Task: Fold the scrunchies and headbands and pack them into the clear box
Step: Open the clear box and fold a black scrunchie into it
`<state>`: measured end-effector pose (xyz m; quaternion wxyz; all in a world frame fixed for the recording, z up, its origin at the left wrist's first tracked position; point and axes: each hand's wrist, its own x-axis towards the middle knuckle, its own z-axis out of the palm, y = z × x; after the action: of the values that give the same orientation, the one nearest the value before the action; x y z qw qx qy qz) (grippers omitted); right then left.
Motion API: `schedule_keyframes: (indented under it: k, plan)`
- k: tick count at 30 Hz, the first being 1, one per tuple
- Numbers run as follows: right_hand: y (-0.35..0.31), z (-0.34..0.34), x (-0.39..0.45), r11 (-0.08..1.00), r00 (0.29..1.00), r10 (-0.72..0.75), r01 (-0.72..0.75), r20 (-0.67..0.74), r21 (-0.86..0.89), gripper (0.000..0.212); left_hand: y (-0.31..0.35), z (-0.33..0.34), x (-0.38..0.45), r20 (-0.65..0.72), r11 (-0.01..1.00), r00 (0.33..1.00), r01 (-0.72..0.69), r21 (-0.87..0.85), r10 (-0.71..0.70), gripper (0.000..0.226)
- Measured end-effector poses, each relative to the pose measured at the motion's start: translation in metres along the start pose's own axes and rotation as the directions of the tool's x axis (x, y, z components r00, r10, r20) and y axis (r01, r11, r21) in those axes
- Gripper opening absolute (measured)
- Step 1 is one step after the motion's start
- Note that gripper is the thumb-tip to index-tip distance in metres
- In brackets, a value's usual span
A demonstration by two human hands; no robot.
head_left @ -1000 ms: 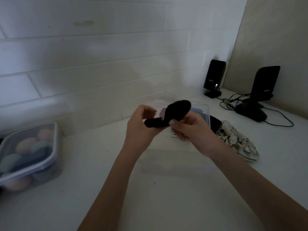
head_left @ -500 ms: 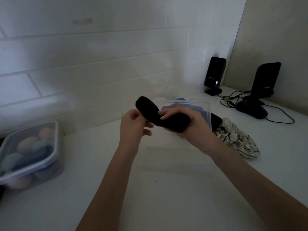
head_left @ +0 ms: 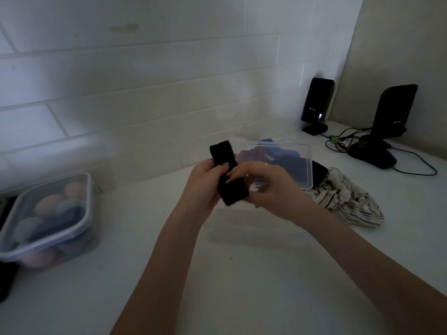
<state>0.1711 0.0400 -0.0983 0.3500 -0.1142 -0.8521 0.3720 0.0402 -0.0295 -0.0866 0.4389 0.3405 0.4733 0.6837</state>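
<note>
Folded black fabric headband (head_left: 228, 175) pinched between left hand (head_left: 205, 182) and right hand (head_left: 263, 184) over clear plastic box (head_left: 307, 165); likely to spring open if loosened.

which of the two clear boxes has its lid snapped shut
The lidded box at far left, holding pastel rounded items. The clear box behind the hands stands open, with dark fabric pieces inside.

Both forearms are bare to the bottom edge of the view, with no sleeve showing. The left hand (head_left: 205, 183) and the right hand (head_left: 271, 187) are ungloved. Fingernails look short and unpainted.
</note>
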Motion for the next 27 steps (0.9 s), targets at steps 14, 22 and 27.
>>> schedule_keyframes:
  k: [14, 22, 27]
  plan:
    - [0.001, -0.012, 0.003, 0.922, 0.923, 0.324, -0.258, -0.209, 0.288, 0.017, -0.010, 0.011, -0.003, 0.153, 0.980, 0.988, -0.030, 0.197, -0.001, 0.032]
    - [0.000, -0.008, 0.001, 0.949, 0.911, 0.292, -0.237, -0.291, 0.209, 0.032, -0.003, 0.007, -0.007, 0.183, 0.949, 0.983, -0.034, 0.314, -0.026, 0.044]
    - [-0.001, -0.009, 0.003, 0.947, 0.931, 0.264, -0.201, -0.251, 0.252, 0.021, 0.001, 0.011, -0.007, 0.129, 0.949, 0.989, 0.027, 0.314, -0.071, 0.029]
